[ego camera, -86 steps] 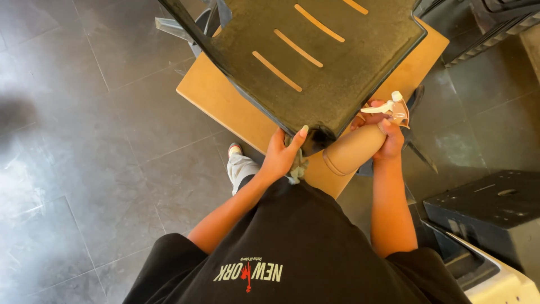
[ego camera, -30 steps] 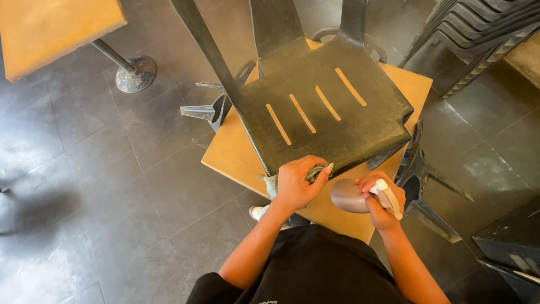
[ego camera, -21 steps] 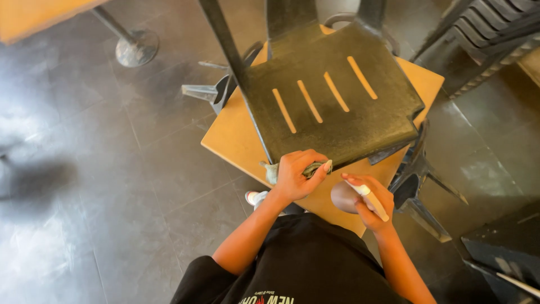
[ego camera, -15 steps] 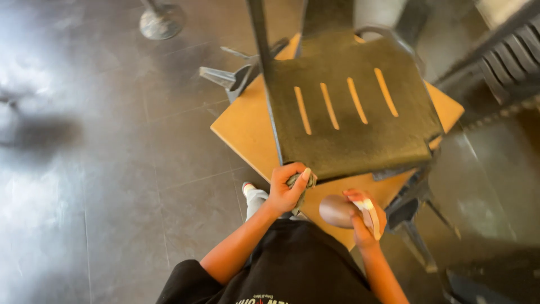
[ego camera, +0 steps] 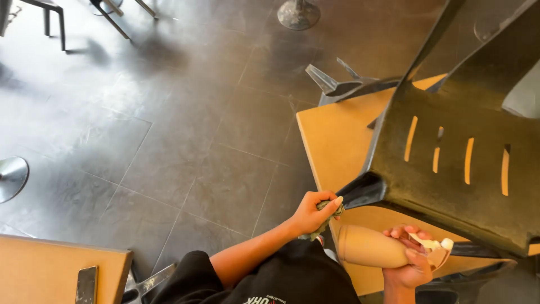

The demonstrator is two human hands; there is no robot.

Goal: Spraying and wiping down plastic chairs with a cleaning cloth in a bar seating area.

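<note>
A dark slotted plastic chair (ego camera: 461, 163) lies upturned on an orange-brown table (ego camera: 332, 141). My left hand (ego camera: 315, 213) grips a grey-green cloth (ego camera: 326, 220) and presses it against the chair's front corner at the table edge. My right hand (ego camera: 410, 264) holds a tan spray bottle (ego camera: 371, 246) sideways by its white trigger head, low at the table's near edge, just under the chair's seat rim. My dark shirt fills the bottom middle.
Dark tiled floor (ego camera: 185, 124) spreads to the left. Round metal table bases stand at the far left (ego camera: 11, 177) and top (ego camera: 298, 12). Another orange table corner (ego camera: 56, 270) with a metal piece sits bottom left. Chair legs (ego camera: 337, 84) jut behind the table.
The view has swung right and closer. My left hand with the cloth has stayed on the chair's front corner. The bottle in my right hand has tipped to lie sideways.
</note>
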